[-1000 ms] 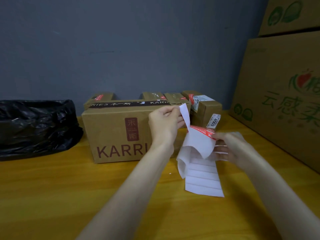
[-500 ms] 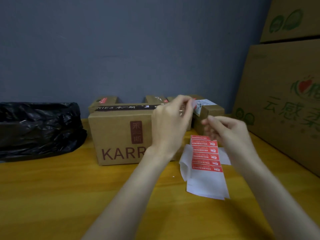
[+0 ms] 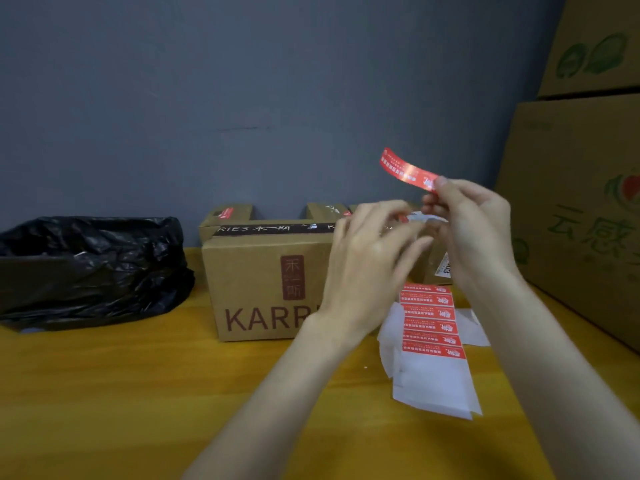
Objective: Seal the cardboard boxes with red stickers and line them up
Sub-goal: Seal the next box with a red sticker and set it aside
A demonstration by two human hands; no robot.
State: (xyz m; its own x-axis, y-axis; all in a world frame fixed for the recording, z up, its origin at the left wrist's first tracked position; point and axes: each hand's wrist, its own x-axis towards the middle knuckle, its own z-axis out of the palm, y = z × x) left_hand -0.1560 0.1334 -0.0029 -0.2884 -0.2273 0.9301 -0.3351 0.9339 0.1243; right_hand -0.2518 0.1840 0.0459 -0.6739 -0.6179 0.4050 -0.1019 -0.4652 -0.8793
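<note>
My right hand [image 3: 471, 220] pinches one end of a peeled red sticker [image 3: 407, 170], which sticks up and to the left above the boxes. My left hand [image 3: 367, 258] hovers just left of it, blurred, fingers loosely spread and holding nothing. A brown "KARRI" cardboard box [image 3: 256, 285] stands behind my left hand on the wooden table [image 3: 138, 393]. Smaller boxes [image 3: 228, 213] with red stickers stand behind it. The white sticker sheet [image 3: 431, 327] with several red stickers lies on the table below my hands.
A black plastic bag [image 3: 90, 268] lies at the left on the table. Large printed cartons [image 3: 581, 202] are stacked at the right edge. A small box with a white label [image 3: 440, 268] sits partly hidden behind my right hand. A grey wall closes the back.
The sticker sheet was dropped onto the table. My right hand now holds a peeled red sticker raised above the boxes, and my left hand has let go and spread its fingers.
</note>
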